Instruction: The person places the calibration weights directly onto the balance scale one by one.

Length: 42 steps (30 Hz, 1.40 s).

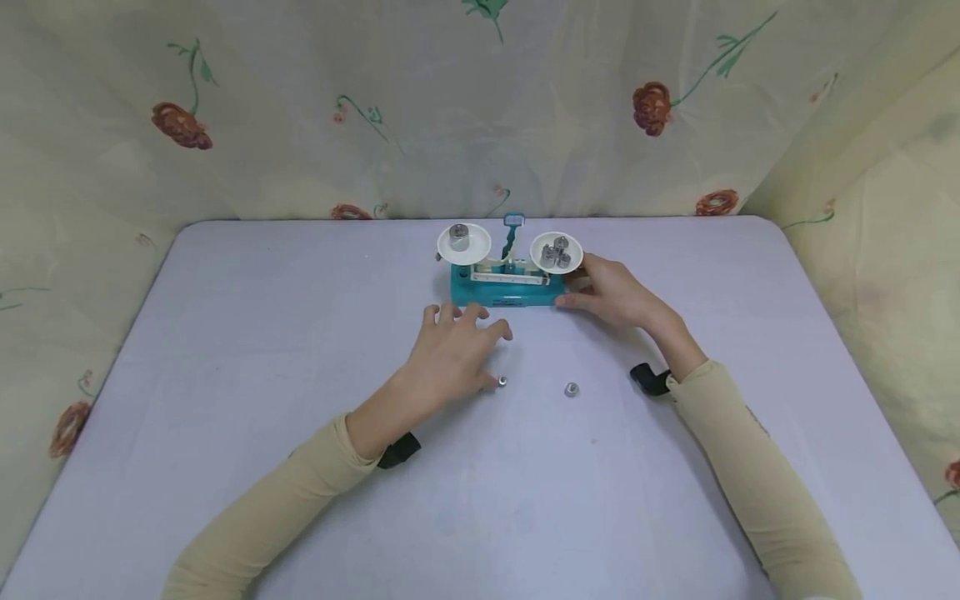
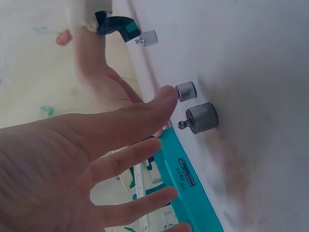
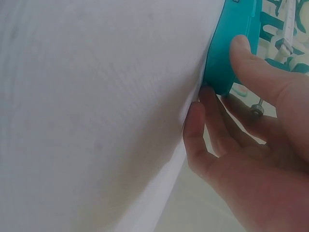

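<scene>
A teal balance scale with two white pans stands at the table's back. One metal weight sits on the left pan; several smaller weights crowd the right pan. My right hand grips the right end of the teal base, thumb on its front face. Fingers spread and slightly bent, my left hand hovers before the scale. Its thumb tip is beside a small weight; whether they touch I cannot tell. A larger knobbed weight stands close by, hidden under the hand in the head view.
Another small weight stands on the white tabletop, right of the left hand. A flowered curtain hangs behind the table's back edge and along its sides. Black wrist mounts sit below both wrists.
</scene>
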Available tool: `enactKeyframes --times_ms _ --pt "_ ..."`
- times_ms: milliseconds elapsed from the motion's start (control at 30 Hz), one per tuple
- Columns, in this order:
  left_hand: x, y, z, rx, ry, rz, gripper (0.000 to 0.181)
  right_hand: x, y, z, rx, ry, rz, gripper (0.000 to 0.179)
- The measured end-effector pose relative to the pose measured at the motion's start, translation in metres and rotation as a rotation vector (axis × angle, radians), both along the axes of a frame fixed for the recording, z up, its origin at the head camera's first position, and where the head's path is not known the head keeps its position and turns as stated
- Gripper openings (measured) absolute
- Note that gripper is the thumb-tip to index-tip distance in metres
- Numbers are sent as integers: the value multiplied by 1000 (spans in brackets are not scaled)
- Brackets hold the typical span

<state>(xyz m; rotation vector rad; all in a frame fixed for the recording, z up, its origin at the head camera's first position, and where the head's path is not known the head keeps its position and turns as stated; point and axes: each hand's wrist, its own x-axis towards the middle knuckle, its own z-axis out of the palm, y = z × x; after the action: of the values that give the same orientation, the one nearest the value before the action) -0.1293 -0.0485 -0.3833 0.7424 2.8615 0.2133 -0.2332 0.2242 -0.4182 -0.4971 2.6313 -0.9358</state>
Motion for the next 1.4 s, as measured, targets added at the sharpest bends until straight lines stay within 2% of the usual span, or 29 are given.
enactKeyframes --times_ms 333,533,867,1233,1400 --pt "1 1 -2 -58 -29 3 69 -1 0 -1 -5 -5 2 72" --pt "-1 -1 -5 -66 17 -2 66 0 0 1 -9 4 4 71" --pt "-2 0 -9 -27 92 -4 51 1 -1 1 -7 0 5 70" --pt "-9 1 -13 5 62 24 28 -1 1 -1 -4 10 11 70" --pt "-10 1 -14 7 64 16 22 0 0 1 -1 8 19 70"
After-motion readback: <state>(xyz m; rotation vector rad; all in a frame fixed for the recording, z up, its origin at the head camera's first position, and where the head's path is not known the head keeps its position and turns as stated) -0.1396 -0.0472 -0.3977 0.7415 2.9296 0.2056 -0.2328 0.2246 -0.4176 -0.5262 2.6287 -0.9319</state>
